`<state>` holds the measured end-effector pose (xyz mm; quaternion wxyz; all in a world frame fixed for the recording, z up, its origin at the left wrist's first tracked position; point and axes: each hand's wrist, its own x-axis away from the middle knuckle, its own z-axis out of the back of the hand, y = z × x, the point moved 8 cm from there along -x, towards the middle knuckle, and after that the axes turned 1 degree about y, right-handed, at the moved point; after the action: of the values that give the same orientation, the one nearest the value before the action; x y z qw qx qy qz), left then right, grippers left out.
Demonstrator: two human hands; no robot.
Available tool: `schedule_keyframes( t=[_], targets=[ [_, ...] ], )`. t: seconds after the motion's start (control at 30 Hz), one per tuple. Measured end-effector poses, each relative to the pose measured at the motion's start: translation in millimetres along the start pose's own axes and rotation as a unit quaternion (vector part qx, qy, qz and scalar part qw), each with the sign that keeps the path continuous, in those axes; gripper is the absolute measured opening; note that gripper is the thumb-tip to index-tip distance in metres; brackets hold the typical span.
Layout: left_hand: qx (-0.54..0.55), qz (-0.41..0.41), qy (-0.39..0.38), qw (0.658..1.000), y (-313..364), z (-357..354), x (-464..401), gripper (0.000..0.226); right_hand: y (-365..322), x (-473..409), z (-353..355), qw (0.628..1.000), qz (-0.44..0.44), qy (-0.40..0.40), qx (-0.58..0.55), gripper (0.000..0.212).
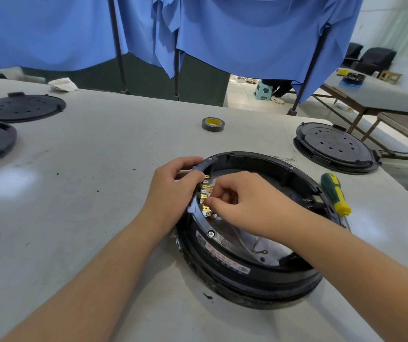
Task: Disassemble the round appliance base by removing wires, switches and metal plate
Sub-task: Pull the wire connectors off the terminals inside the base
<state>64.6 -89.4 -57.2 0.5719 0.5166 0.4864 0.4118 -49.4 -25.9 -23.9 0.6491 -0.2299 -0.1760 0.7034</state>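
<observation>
- A round black appliance base (247,243) is seen lying open side up near the bench's near right edge.
- A column of brass spade terminals (205,193), about five, runs near-to-far along the base's inner left wall.
- The left hand (173,191) is clenched over the rim outside them.
- The right hand (247,203), nearer inside, appears pinched on one terminal.
- One screwdriver (335,193), one tape roll (213,124) and three spare black covers (21,107) are counted.

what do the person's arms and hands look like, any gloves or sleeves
Both are bare: no gloves on the left hand or right hand, and no sleeves reach the visible forearms. No rings, watch or wristband show. Fingernails look short and unpainted.
</observation>
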Motion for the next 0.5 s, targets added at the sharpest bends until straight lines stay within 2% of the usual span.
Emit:
schedule_keyframes(
  t=[0.13, 0.23, 0.37, 0.5],
  targets=[
    [-0.011, -0.008, -0.001, 1.0, 1, 0, -1, 0.029, -1, 2, -1, 0.999, 0.013, 0.007, 0.039, 0.023],
    [-0.036, -0.021, 0.019, 0.999, 0, 3, -1, 0.023, 0, 1, -2, 1.0, 0.01, -0.001, 0.024, 0.019],
    [-0.143, -0.063, 0.068, 0.985, 7, 13, -3, 0.017, -1, 0, -3, 1.0, 0.012, -0.012, 0.026, 0.014],
    [-0.249, -0.136, 0.099, 0.954, 28, 20, 5, 0.02, -4, 1, -3, 0.999, 0.023, -0.013, 0.037, 0.01]
  ],
)
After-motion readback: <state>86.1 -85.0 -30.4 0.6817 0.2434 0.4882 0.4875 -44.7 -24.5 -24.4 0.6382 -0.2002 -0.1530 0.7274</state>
